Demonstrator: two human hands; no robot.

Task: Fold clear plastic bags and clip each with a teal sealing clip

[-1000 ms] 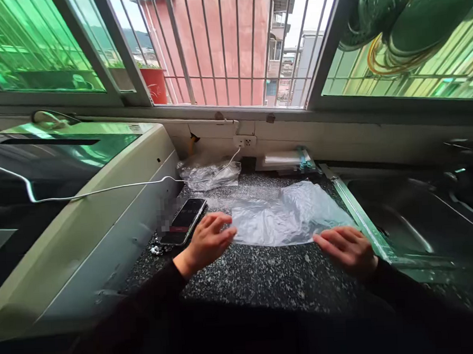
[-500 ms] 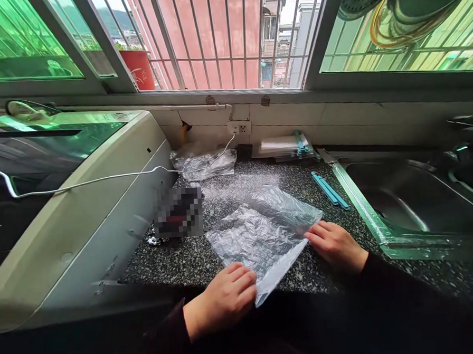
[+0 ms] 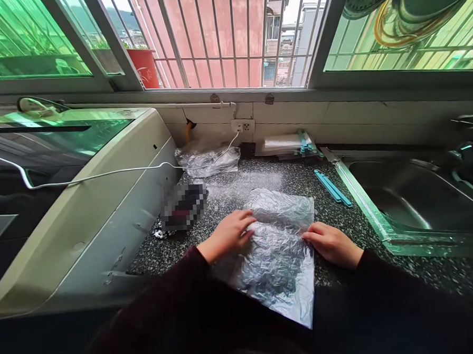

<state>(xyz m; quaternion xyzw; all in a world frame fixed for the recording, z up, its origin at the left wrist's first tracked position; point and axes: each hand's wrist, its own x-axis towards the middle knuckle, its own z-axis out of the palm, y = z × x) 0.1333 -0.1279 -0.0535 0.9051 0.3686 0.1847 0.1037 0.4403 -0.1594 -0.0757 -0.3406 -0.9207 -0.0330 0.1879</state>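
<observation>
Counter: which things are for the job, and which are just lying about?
For the job:
clear plastic
left hand
right hand

Seemingly just lying about:
crumpled plastic by the wall
white cable
blue strips (those might belong; can't tell)

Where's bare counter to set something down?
Bare counter: between the pixelated dark object and plastic sheet, and behind the sheet toward the flat pack. Narrow: between the blue strips and sink rim. Crowded: back left, at the crumpled plastic; the sheet's sides, at the left hand and right hand.
</observation>
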